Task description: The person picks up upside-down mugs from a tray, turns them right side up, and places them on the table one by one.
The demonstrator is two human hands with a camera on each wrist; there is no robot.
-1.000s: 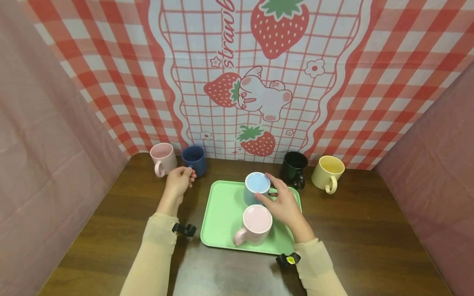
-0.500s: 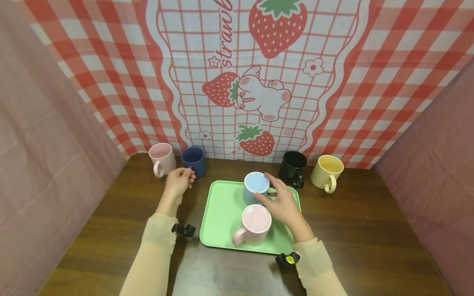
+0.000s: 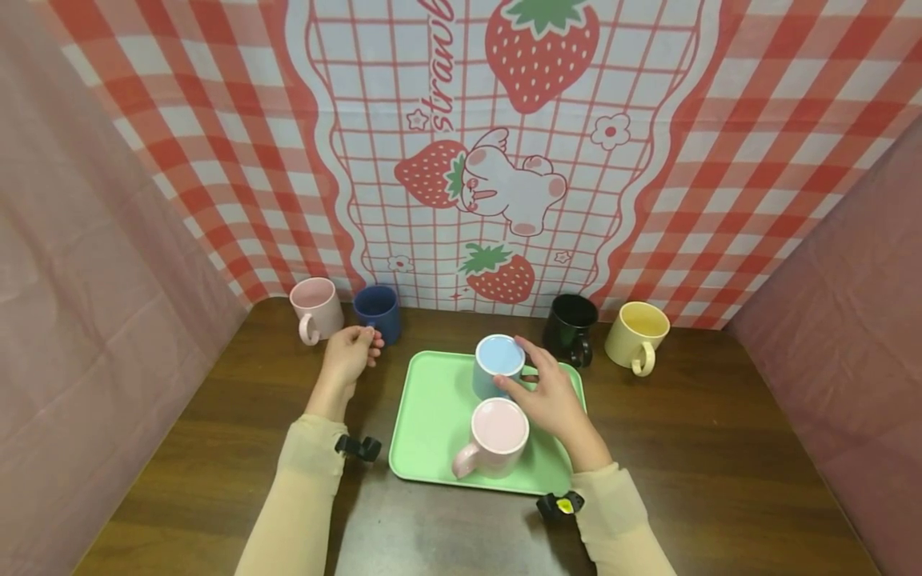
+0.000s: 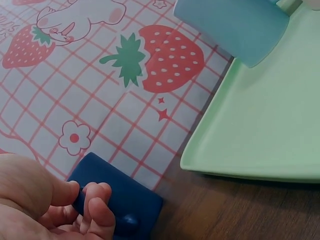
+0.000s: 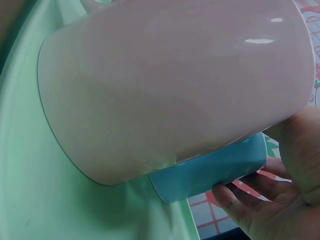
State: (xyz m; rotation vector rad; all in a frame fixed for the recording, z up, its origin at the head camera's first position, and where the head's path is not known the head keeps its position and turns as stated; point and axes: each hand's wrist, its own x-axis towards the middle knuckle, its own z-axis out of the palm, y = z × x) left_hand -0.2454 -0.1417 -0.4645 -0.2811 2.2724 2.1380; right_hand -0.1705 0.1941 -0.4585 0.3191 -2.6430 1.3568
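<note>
My left hand [image 3: 349, 352] pinches the handle of a dark blue mug [image 3: 382, 308], which stands upright near the back. In the left wrist view, the curled fingers [image 4: 101, 212] largely cover that handle. On the light green tray [image 3: 432, 416], a light blue mug [image 3: 493, 376] and a pink mug [image 3: 497, 440] stand with their flat bases facing up. My right hand [image 3: 551, 396] holds the light blue mug by its side, thumb in front and fingers on the far right. The pink mug blocks part of this grip in the right wrist view.
Another pink mug [image 3: 317, 308] stands upright left of the dark blue one. A black mug [image 3: 569, 328] and a yellow mug [image 3: 637, 336] are at the back right. Behind the wooden table [image 3: 720, 448] hangs a checked strawberry cloth [image 3: 461, 264].
</note>
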